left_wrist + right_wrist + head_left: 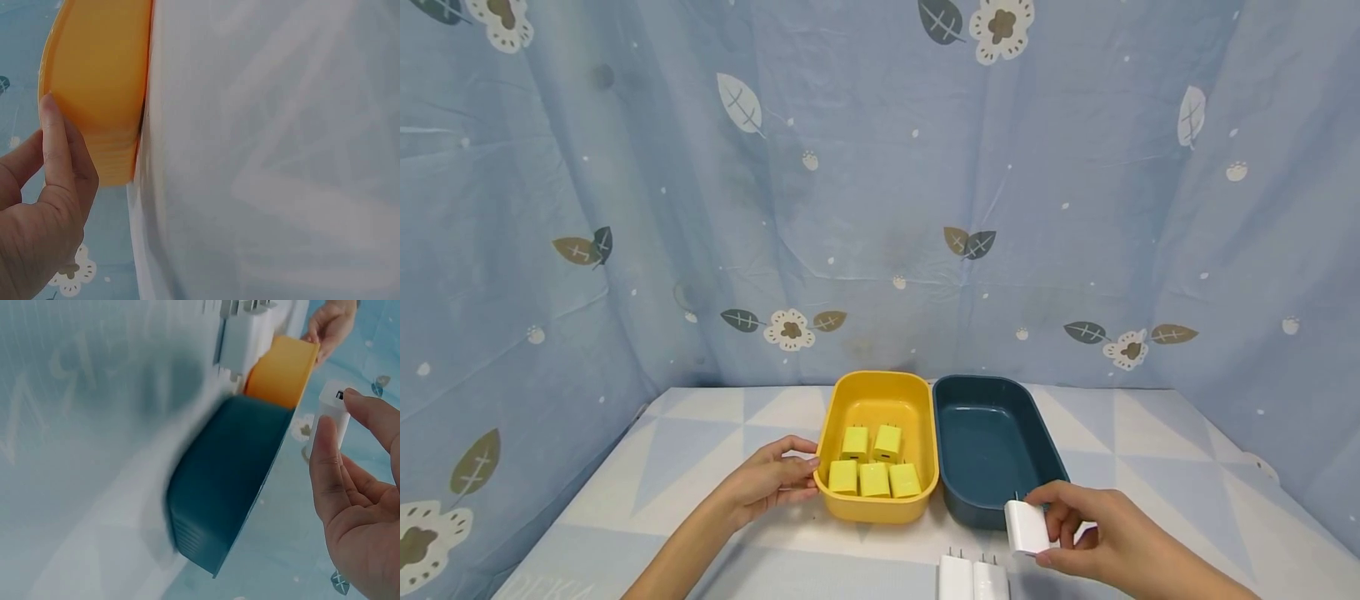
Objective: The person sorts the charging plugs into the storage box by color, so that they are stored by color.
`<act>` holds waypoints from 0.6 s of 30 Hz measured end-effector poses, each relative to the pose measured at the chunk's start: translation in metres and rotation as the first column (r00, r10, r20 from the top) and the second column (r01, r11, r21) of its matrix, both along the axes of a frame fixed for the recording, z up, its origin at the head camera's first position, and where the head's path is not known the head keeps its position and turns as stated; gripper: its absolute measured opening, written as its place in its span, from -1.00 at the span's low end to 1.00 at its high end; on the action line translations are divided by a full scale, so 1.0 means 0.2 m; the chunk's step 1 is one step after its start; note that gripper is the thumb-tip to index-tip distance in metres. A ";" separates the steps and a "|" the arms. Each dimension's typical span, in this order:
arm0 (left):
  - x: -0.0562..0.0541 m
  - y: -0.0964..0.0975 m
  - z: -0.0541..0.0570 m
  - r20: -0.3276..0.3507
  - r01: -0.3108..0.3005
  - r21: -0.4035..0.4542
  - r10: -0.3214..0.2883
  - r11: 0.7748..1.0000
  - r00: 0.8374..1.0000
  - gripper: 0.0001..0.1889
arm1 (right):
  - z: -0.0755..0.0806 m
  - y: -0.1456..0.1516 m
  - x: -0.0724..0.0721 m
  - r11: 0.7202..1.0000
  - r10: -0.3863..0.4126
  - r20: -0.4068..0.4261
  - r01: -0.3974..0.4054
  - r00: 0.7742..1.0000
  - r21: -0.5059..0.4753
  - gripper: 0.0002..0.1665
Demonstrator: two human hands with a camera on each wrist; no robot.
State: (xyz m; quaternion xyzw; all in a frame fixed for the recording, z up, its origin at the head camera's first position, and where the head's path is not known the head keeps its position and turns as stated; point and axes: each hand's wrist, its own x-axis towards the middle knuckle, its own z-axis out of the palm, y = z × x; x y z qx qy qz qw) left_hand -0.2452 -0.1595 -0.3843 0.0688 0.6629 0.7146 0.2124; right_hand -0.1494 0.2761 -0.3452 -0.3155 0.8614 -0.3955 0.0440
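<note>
A white charger plug (1027, 527) with metal prongs is pinched between the thumb and fingers of my right hand (1097, 529). It hangs over the near end of a dark teal bin (992, 450), whose visible floor is bare. In the right wrist view, a small port shows on the charger's end (335, 400), beside the thumb. My left hand (775, 479) holds the left rim of a yellow bin (880, 510), fingertips at its edge. Several yellow charger plugs (874, 481) sit in that bin, in two rows, prongs pointing away from me.
Two more white chargers (956, 577) stand side by side on the table at the near edge of the view, prongs facing the bins. The two bins stand next to each other. A blue patterned curtain (880, 208) hangs behind the table (700, 467).
</note>
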 end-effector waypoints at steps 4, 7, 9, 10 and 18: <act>0.00 0.00 0.00 0.008 -0.009 0.003 0.009 1.000 1.000 -0.59 | 0.01 0.00 -0.03 1.000 0.015 -0.119 -0.018 0.993 -0.025 -0.52; -0.01 0.00 0.00 0.008 -0.008 0.002 0.008 1.000 1.000 -0.59 | 0.01 0.00 -0.07 1.000 0.003 -0.146 -0.006 0.989 -0.022 -0.53; -0.01 0.00 -0.01 0.003 -0.004 0.002 0.004 1.000 1.000 -0.59 | 0.02 0.00 -0.08 1.000 -0.007 -0.146 0.005 0.989 -0.018 -0.53; -0.01 0.00 -0.01 0.001 -0.002 0.002 0.002 1.000 1.000 -0.59 | 0.02 0.00 -0.09 1.000 -0.013 -0.142 0.010 0.990 -0.015 -0.53; -0.01 0.00 -0.01 0.004 -0.004 0.002 0.004 1.000 1.000 -0.59 | 0.04 -0.02 -0.18 0.999 -0.048 -0.134 0.051 0.990 0.015 -0.49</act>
